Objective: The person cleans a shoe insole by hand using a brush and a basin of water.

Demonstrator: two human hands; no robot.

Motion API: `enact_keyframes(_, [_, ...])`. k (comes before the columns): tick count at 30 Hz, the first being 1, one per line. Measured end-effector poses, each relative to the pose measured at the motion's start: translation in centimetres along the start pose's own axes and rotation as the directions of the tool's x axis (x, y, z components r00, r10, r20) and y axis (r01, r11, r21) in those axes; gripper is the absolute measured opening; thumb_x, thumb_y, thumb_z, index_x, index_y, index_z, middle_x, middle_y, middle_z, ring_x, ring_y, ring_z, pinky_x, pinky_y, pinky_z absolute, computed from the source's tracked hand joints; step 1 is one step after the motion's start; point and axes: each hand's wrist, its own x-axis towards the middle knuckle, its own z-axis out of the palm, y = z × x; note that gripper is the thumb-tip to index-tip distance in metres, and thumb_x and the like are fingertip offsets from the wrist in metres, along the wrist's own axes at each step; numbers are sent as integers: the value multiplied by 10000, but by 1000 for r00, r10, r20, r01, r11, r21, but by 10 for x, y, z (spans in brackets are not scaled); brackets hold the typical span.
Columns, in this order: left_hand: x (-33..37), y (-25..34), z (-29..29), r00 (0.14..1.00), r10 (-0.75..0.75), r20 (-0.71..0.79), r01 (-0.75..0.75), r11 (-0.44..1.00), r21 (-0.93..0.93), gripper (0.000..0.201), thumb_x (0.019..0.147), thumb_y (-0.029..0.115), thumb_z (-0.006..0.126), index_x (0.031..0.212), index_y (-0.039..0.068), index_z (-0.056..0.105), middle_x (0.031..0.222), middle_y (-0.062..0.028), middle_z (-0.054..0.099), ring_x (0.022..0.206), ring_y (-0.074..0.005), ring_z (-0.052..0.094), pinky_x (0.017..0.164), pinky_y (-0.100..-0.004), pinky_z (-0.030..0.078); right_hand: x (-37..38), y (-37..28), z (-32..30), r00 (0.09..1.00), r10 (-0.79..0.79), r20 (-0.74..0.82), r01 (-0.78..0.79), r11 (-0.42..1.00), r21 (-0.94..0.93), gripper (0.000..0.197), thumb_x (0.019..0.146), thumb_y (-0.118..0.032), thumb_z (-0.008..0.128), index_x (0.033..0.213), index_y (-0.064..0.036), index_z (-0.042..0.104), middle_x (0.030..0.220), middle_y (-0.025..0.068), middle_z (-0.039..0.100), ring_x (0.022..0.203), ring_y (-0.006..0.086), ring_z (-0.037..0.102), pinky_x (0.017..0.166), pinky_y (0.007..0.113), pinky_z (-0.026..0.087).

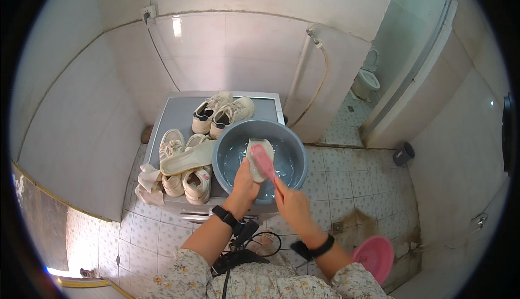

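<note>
Over a grey-blue basin (297, 142) with water in it, my left hand (246, 184) grips the near end of a whitish insole (253, 170). My right hand (293, 206) is closed round the handle of a pink scrubbing brush (262, 159), whose head lies against the insole's upper face. Left of the basin, another insole (187, 160) rests across a pair of off-white shoes (197, 184). A second pair of off-white shoes (232, 114) stands behind them. Pale cloth pieces (148, 185) hang at the left edge of the grey-topped stand (179, 109).
A pink basin (375, 258) sits on the tiled floor at the lower right. A dark bin (403, 154) stands by the right wall. From the tap (312, 34) a hose (324, 74) hangs down. Through the doorway shows a toilet (368, 79).
</note>
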Motion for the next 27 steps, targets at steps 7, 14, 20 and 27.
enact_keyframes(7, [-4,5,7,998,38,-47,-39,999,-27,459,1032,322,265,1350,14,389,1321,-132,495,1215,-274,485,1040,-413,389,-32,-12,-3,998,-22,57,18,998,64,405,877,-188,549,1278,-135,536,659,200,603,591,392,594,537,495,454])
enact_keyframes(14, [16,-10,-10,998,40,44,-37,997,-69,470,1028,354,285,1323,14,422,1308,-134,507,1172,-292,515,1023,-445,406,16,10,5,995,87,-46,-88,996,-14,419,870,-174,566,1284,-121,538,676,197,612,608,388,602,539,470,460])
enact_keyframes(20, [-4,9,10,980,-24,-195,18,999,-32,398,1031,310,297,1278,35,445,1234,-107,540,1117,-274,541,984,-419,432,-47,-16,-5,999,-25,41,19,990,137,387,871,-196,575,1252,-128,562,685,202,614,614,389,605,571,481,470])
enact_keyframes(27, [13,-4,-15,999,48,12,-49,989,137,338,1028,252,303,1317,105,398,1272,-94,503,1116,-291,539,914,-504,475,26,-2,-10,995,97,-26,-98,994,-53,356,857,-209,589,1211,-178,609,709,201,624,650,376,619,591,470,480])
